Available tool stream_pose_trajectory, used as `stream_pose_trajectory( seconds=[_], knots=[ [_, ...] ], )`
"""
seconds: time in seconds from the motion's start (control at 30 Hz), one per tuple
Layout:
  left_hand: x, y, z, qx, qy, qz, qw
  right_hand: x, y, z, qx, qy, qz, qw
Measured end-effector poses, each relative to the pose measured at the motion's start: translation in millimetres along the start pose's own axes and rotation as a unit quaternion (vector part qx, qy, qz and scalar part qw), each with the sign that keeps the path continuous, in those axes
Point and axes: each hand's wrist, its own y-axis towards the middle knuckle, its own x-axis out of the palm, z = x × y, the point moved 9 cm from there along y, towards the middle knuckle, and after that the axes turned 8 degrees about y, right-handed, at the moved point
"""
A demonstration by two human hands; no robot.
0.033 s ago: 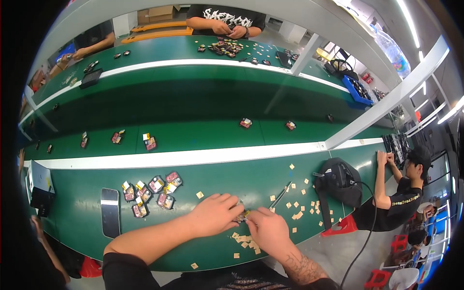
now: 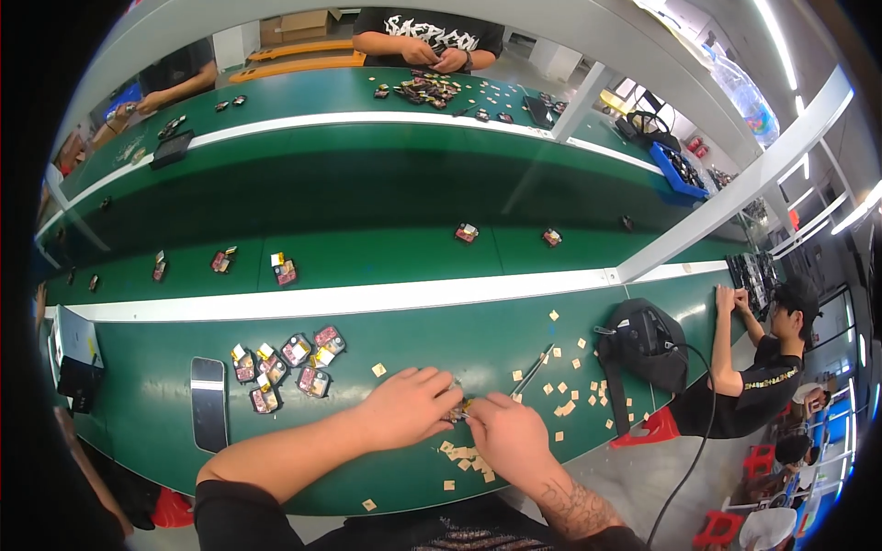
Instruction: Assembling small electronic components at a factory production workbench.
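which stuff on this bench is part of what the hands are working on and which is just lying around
In hand:
- left hand and right hand, both pinching one small part
- tan squares under the right hand
- finished small modules

Lying about:
- phone
- black bag
- pen-like tool

green bench with a white stripe, tan squares scattered on it, pink-and-yellow parts, a black phone, black bag, my sleeve black
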Motion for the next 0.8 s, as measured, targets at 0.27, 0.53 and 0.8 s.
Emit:
stream_pose_trajectory(
  seconds=[0.27, 0.53, 0.8],
  knots=[
    [-5.3, 2.7, -4.8, -0.004, -0.042, 0.010, 0.999, 1.6, 5.4, 7.2, -0.012, 0.072, -0.020, 0.997],
    [-1.8, 1.8, -7.9, -0.013, -0.047, 0.003, 0.999, 6.5, -8.3, 33.0, -0.013, 0.234, 0.039, 0.971],
    [-6.6, 4.4, -5.6, -0.023, -0.050, 0.002, 0.998, 3.1, -13.0, 24.3, -0.045, 0.159, 0.001, 0.986]
  ],
)
